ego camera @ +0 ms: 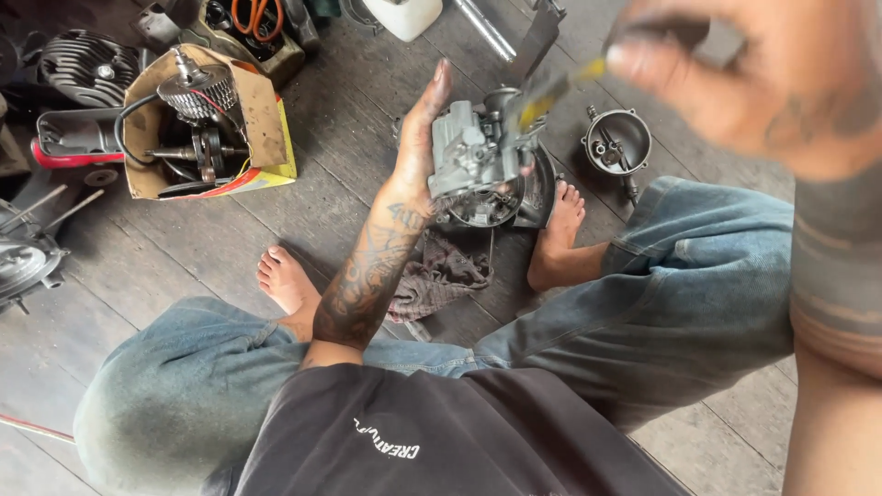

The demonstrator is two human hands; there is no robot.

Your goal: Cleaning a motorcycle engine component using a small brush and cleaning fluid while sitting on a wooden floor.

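Note:
My left hand [418, 138] holds a grey metal carburetor body [473, 156] up over the wooden floor, fingers pointing away from me. My right hand [753, 73] is close to the camera and blurred; it grips a tool with a yellow part [551, 92] whose tip points at the top of the carburetor. My bare feet [287, 280] rest on the planks on either side. A dirty rag [441, 280] lies on the floor below the carburetor.
A round metal float bowl [617, 142] lies to the right of the carburetor. A cardboard box [262, 119] with engine parts stands at the left, with a finned cylinder [83, 64] and other parts beyond it. Orange-handled pliers [257, 16] sit at the top.

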